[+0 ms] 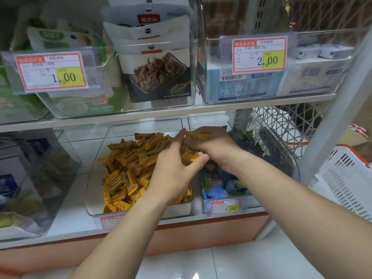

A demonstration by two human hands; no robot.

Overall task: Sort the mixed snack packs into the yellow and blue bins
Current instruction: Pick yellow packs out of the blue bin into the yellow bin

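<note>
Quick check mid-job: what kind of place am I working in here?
Most likely a small shop's snack aisle: red-and-yellow price tags clipped to clear bins, heaped yellow snack packs, white shelves, and a white shopping basket at right.

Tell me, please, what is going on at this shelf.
A person is sorting at the lower shelf. The right hand and left hand meet above the wall between the yellow bin and blue bin, both holding a few yellow packs. The yellow bin is heaped; the blue bin holds blue and green packs.
</note>
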